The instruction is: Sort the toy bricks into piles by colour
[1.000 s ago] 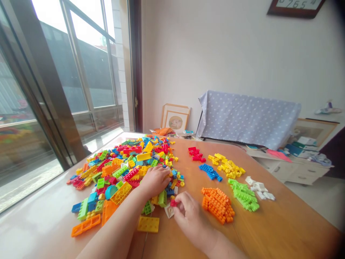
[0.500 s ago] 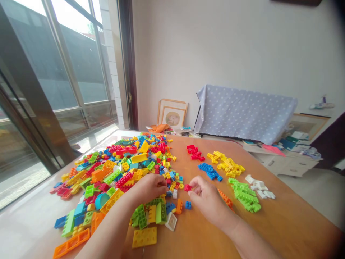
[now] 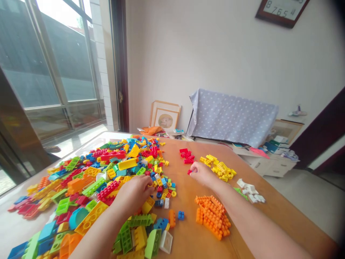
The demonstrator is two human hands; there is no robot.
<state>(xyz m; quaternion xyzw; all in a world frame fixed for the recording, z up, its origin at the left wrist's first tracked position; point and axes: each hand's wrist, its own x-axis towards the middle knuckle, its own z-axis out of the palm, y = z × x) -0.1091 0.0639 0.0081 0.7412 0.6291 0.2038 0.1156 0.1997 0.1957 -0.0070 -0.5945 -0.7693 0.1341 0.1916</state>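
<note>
My right hand (image 3: 202, 173) pinches a small red toy brick (image 3: 189, 172) just in front of a group of red bricks (image 3: 186, 155). My left hand (image 3: 139, 190) is over the near right part of a large mixed pile of coloured bricks (image 3: 94, 183). Its fingers are curled, and whatever they may hold is hidden. Beneath my right forearm's near side lies a heap of orange bricks (image 3: 214, 217). A single blue brick (image 3: 181, 215) sits between that heap and the mixed pile. The blue group is hidden behind my right hand.
Yellow bricks (image 3: 223, 170) and white bricks (image 3: 250, 190) lie in groups to the right on the wooden table (image 3: 180, 248). Green bricks (image 3: 240, 193) are mostly covered by my right forearm. A glass window stands at left, and a cloth-draped object (image 3: 231, 115) beyond the table.
My right hand has moved away from me with the red brick, towards the red group. The orange heap now shows more fully. My left hand stays over the pile, and the view has shifted right.
</note>
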